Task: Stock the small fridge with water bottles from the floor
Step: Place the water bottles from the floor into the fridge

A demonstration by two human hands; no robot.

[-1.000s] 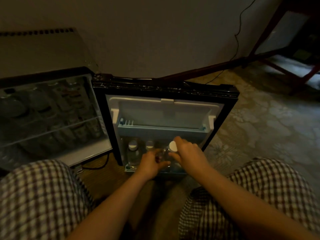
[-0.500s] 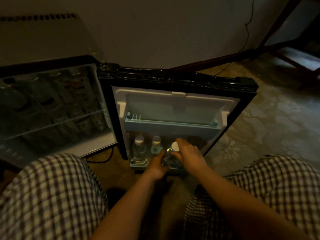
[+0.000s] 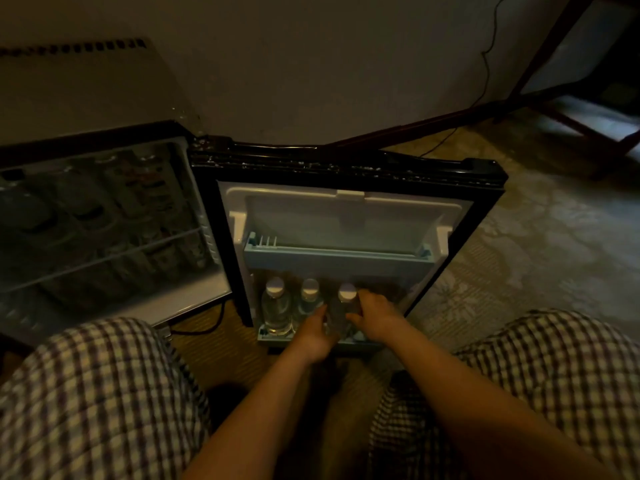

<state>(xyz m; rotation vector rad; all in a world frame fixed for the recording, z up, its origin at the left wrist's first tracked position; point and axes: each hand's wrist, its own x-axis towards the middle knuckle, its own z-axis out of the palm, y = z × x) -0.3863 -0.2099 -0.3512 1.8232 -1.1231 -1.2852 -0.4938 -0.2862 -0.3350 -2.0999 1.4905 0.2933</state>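
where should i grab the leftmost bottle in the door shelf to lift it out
Grip the leftmost bottle around its neck below the white cap, coming from above. It stands upright, and the shelf rail and the neighbouring bottle crowd its body.

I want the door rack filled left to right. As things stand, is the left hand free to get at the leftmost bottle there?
Probably not at once: the left hand grips the third bottle together with the right hand. Otherwise the leftmost bottle stands unblocked nearby.
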